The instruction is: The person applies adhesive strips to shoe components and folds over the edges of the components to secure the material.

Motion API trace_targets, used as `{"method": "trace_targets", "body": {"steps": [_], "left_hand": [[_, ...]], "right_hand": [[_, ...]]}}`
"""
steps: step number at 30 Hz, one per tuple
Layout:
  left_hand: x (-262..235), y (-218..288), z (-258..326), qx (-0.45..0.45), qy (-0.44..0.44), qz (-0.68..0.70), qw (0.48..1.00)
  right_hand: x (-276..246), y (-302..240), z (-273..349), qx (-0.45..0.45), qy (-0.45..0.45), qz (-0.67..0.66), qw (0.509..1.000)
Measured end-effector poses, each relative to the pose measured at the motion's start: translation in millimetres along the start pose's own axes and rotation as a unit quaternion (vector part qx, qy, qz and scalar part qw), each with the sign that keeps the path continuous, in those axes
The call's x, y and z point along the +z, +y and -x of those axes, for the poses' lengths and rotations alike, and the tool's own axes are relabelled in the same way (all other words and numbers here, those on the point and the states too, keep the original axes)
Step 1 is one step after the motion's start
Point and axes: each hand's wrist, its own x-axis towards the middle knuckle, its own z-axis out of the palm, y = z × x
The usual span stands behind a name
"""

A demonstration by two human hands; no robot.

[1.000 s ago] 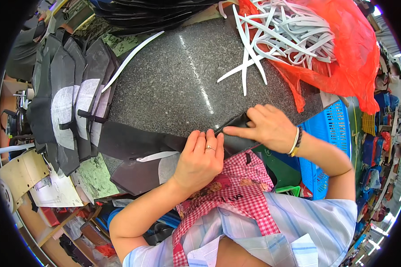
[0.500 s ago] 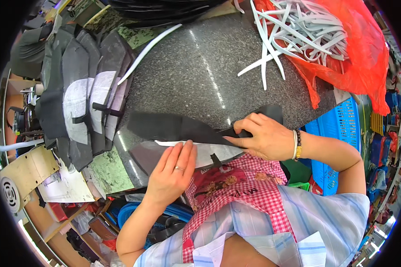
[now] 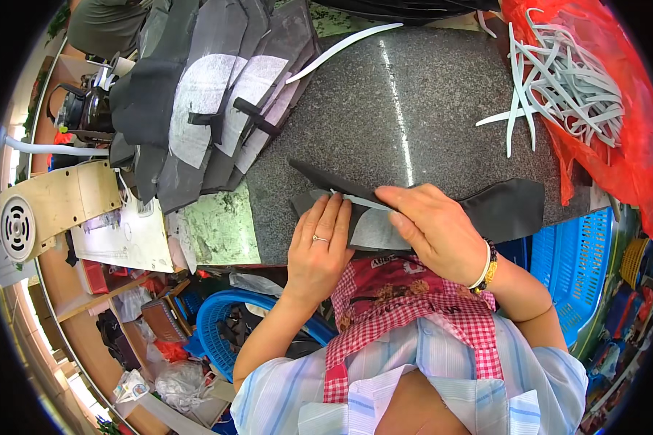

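Observation:
A dark, leather-like shaped piece (image 3: 504, 210) with a pale grey-white patch lies across the table's near edge. A narrow white strip (image 3: 366, 201) runs along it, between the patch and a raised black flap (image 3: 326, 177). My left hand (image 3: 318, 243), with a ring on it, rests its outstretched fingers on the piece at the strip's left end; its thumb is mostly hidden. To its right, my right hand (image 3: 439, 228) is closed on the flap's edge, thumb and fingers near the strip. The piece's right part extends beyond that hand.
Stacked dark pieces with pale patches (image 3: 203, 94) lie at left, a loose white strip (image 3: 341, 49) beside them. Many white strips (image 3: 577, 87) spill from a red plastic bag (image 3: 642, 159) at far right. Blue baskets (image 3: 577, 275) (image 3: 210, 319) stand below the table edge.
My view has shifted, so the table's things sit farther right. My right hand has come closer to my left hand, and the black flap now stands raised along the strip.

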Motion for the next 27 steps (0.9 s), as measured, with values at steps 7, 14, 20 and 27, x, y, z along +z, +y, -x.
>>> {"method": "trace_targets", "body": {"steps": [7,14,20,27], "left_hand": [[-34.4,-15.0,-26.7,-0.076,-0.148,0.177,0.970],[-16.8,-67.2,-43.4,-0.384,-0.112,0.510,0.762],[-24.6,-66.5,-51.5,-0.467,-0.123,0.585,0.652],[-21.4,-71.5,-44.3,-0.230,-0.079,0.189,0.952]], "right_hand": [[22.5,7.6,19.1,-0.136,-0.005,0.148,0.980],[20.3,-5.0,18.1,-0.114,-0.063,0.136,0.982],[19.0,-7.3,19.3,-0.117,-0.119,0.228,0.959],[24.0,-14.7,17.3,-0.116,-0.139,0.290,0.940]]}}
